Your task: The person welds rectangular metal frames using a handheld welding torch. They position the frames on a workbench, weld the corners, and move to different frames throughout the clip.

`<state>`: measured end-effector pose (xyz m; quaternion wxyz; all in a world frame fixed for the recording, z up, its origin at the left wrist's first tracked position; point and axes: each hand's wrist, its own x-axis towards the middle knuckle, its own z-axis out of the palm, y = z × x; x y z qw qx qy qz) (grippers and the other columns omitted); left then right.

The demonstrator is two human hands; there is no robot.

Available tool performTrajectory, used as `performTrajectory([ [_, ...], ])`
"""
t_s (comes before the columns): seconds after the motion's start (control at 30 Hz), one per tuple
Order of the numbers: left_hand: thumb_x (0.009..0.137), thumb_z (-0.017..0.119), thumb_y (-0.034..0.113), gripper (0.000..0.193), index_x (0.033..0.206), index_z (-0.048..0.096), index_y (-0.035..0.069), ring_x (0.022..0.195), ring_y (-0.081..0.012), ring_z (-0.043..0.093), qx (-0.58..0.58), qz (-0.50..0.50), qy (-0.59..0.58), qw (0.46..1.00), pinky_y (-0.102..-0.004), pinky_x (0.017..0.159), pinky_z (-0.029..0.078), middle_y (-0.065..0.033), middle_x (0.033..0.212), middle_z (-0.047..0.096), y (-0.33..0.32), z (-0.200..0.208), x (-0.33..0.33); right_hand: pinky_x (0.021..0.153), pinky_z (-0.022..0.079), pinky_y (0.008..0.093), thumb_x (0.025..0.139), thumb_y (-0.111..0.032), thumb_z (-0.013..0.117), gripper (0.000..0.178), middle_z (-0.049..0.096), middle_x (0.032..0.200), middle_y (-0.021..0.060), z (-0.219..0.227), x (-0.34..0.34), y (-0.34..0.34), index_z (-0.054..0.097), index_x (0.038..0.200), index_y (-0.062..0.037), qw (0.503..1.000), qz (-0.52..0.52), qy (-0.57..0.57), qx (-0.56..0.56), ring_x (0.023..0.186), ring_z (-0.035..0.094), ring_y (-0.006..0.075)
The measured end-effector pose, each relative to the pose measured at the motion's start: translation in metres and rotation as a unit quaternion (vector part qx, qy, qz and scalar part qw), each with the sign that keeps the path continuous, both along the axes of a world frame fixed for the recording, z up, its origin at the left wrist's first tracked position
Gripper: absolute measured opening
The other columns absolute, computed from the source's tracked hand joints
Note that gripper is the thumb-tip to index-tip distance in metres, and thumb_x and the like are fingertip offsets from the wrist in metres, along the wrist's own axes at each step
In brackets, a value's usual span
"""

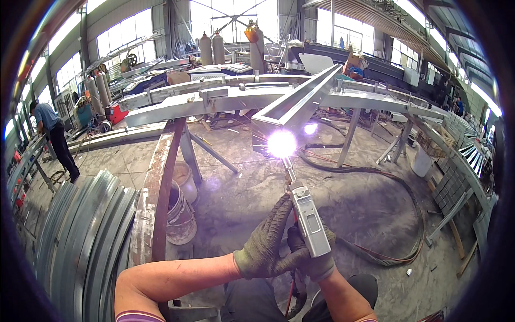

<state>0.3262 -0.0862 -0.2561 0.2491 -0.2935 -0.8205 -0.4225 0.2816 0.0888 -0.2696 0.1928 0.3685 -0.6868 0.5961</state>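
Observation:
A silver, box-bodied handheld welding torch (pixel 310 221) points away from me, with a thin nozzle at its far end. My right hand (pixel 316 257), in a dark grey-green glove, is wrapped round its grip from below; the torch body hides part of the fingers. My left hand (pixel 265 244), gloved alike, lies against the torch's left side, long fingers pressed together near its neck and thumb side touching the right hand. At the nozzle tip a white-violet glare with sparks covers the near end of a rectangular metal beam (pixel 295 104), hiding the contact spot.
The beam rests across a curved metal frame (pixel 214 102) on legs. A rusty rail (pixel 155 204) and buckets (pixel 181 217) stand left, beside stacked metal profiles (pixel 80 225). A thick hose (pixel 413 214) loops over the floor at right. A person (pixel 53 131) stands far left.

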Motion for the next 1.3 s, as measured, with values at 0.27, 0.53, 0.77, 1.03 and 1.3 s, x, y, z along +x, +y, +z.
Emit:
performTrajectory([
  [0.27,0.098,0.084,0.043,0.117,0.173,0.012,-0.010,0.166,-0.0526,0.027,0.001,0.002,0.000,1.000,-0.0535,0.136,0.027,-0.0389,0.176,0.024,0.001,0.001,0.001,0.059,0.050,0.0347,0.087,-0.002,0.083,0.012,0.065,0.073,0.0030,0.003,0.000,-0.002,0.071,0.084,-0.0038,0.998,-0.039,0.041,0.021,0.064,0.063,0.0161],
  [0.53,0.098,0.085,0.041,0.117,0.174,0.011,-0.009,0.165,-0.0530,0.029,0.007,-0.002,-0.006,1.000,-0.0536,0.135,0.029,-0.0386,0.175,0.025,0.002,-0.003,0.000,0.060,0.050,0.0384,0.082,-0.004,0.083,0.010,0.063,0.077,0.0065,-0.009,-0.006,-0.001,0.073,0.080,-0.0070,0.995,-0.064,0.063,0.039,0.065,0.064,0.0232],
  [0.77,0.098,0.085,0.042,0.118,0.173,0.011,-0.011,0.166,-0.0533,0.027,0.002,0.005,-0.003,1.000,-0.0540,0.135,0.028,-0.0402,0.175,0.024,0.002,-0.008,-0.001,0.058,0.049,0.0406,0.077,-0.012,0.083,0.013,0.061,0.075,0.0066,-0.012,-0.006,0.001,0.070,0.074,-0.0111,0.991,-0.076,0.077,0.073,0.064,0.061,0.0261],
  [1.03,0.097,0.085,0.042,0.119,0.173,0.010,-0.011,0.166,-0.0534,0.026,0.003,0.003,-0.029,1.000,-0.0535,0.136,0.027,-0.0398,0.176,0.022,0.001,-0.008,0.003,0.057,0.048,0.0410,0.075,-0.015,0.083,0.013,0.060,0.075,0.0065,-0.018,-0.008,0.002,0.070,0.073,-0.0130,0.983,-0.100,0.116,0.098,0.063,0.061,0.0267],
  [1.3,0.098,0.084,0.039,0.116,0.173,0.012,-0.009,0.166,-0.0527,0.027,0.023,-0.014,-0.029,0.999,-0.0532,0.136,0.027,-0.0380,0.176,0.023,0.003,-0.007,0.003,0.058,0.050,0.0414,0.079,-0.012,0.083,0.010,0.063,0.078,0.0081,-0.017,-0.007,0.004,0.073,0.078,-0.0105,0.983,-0.106,0.112,0.104,0.065,0.064,0.0279],
])
